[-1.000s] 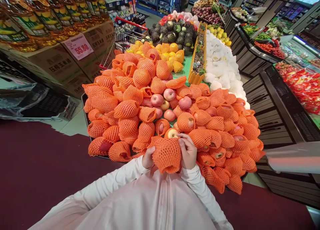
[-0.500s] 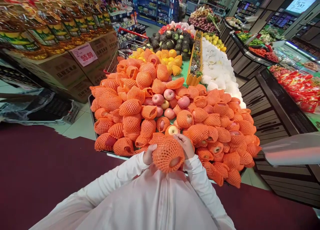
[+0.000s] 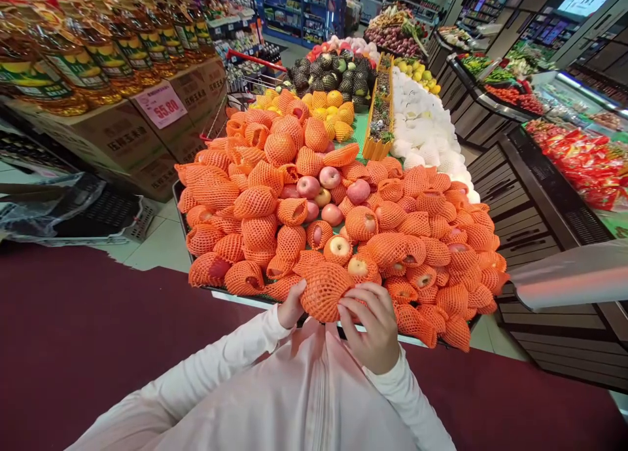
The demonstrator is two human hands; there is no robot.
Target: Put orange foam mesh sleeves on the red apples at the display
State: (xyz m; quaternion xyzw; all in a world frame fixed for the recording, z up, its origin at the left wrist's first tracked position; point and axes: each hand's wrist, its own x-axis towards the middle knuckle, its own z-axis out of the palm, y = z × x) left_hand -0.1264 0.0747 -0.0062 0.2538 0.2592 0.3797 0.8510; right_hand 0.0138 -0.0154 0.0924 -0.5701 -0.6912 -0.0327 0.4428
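Observation:
Between my hands, close in front of my chest, is an apple in an orange foam net (image 3: 324, 291). My left hand (image 3: 292, 305) closes on its left side, thumb up. My right hand (image 3: 373, 324) grips the net's right side with fingers curled over it. The net covers the apple's surface toward me. Just beyond lie two netted apples with bare yellowish ends, one apple (image 3: 339, 249) and another apple (image 3: 361, 268). A large heap of apples in orange nets (image 3: 426, 241) spreads around them. Several bare red apples (image 3: 331, 215) sit in its middle.
Behind the heap are yellow-netted oranges (image 3: 338, 114), dark netted fruit (image 3: 328, 78) and white-netted fruit (image 3: 422, 124). A yellow planter (image 3: 380, 120) divides the stand. Oil bottles (image 3: 78, 65) on cartons (image 3: 122, 127) stand left, above a black crate (image 3: 105, 209). A plastic bag roll (image 3: 569, 277) juts in at right.
My right hand has moved from the far side of the netted apple to its near right side. The apple has turned, and the net's opening no longer faces me.

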